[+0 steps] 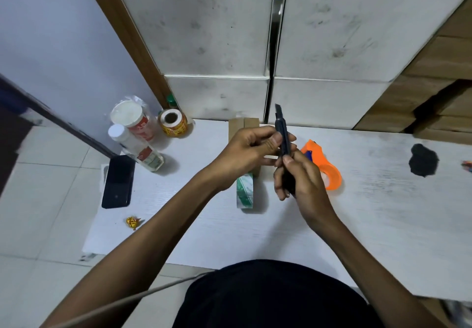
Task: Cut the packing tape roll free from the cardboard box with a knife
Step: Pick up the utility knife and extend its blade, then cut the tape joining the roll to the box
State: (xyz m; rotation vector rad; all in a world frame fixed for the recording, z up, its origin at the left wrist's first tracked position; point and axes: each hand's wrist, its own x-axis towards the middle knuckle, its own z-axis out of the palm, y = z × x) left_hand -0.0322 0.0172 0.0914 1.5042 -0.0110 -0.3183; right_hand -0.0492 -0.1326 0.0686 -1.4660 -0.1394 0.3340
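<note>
A dark utility knife [283, 133] points up and away, its short blade tip out at the top. My right hand [298, 177] grips its lower handle, and my left hand [252, 146] pinches the upper body with thumb and fingers. Under both hands a narrow cardboard box [244, 124] lies on the white board [204, 225], mostly hidden by my left hand. A green-and-white printed packing tape roll [244, 192] stands on edge at the box's near end; whether it touches the box I cannot tell.
An orange tape dispenser [329, 172] lies right of my hands. At the left are a black phone [118, 182], two white-capped containers [138, 144] and a yellow label roll [172, 123]. A yellow crumpled scrap [132, 222] lies near the front. White boxes [217, 47] stand behind.
</note>
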